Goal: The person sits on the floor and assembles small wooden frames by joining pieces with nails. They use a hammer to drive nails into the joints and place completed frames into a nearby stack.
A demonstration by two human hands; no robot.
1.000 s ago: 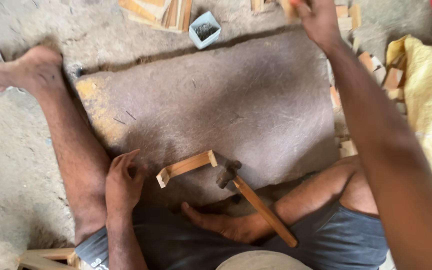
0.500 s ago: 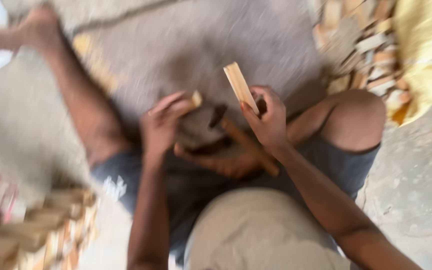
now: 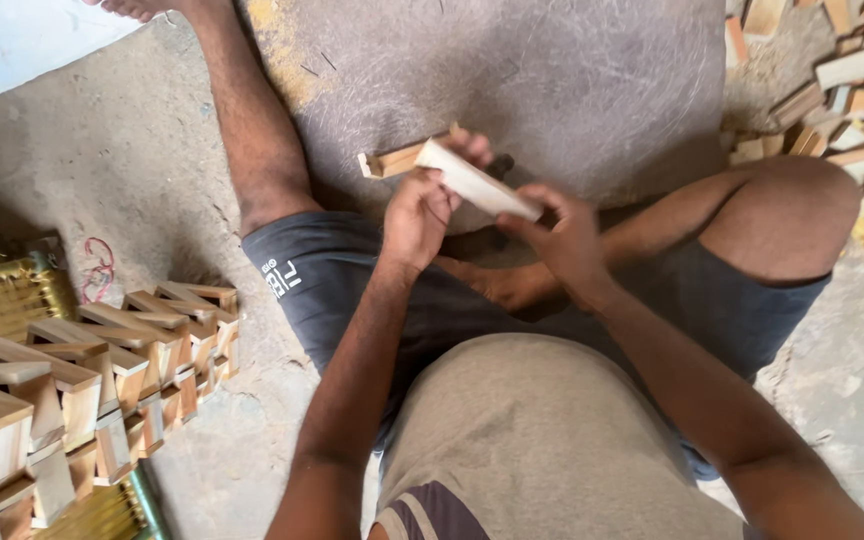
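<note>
I sit on the ground with legs spread. My left hand and my right hand hold a pale flat wooden slat between them, angled down to the right, just above my lap. Behind it my left fingers also touch an L-shaped wooden corner piece lying on the grey stone slab. A dark hammer head shows partly behind the slat; its handle is hidden.
A row of finished wooden corner pieces is stacked at the left beside a woven yellow basket. A heap of loose wood offcuts lies at the upper right. My bent right knee is below that heap.
My right hand came back from the far heap with a slat and brought it to my left hand. The view has tilted down and left, showing the stacked pieces.
</note>
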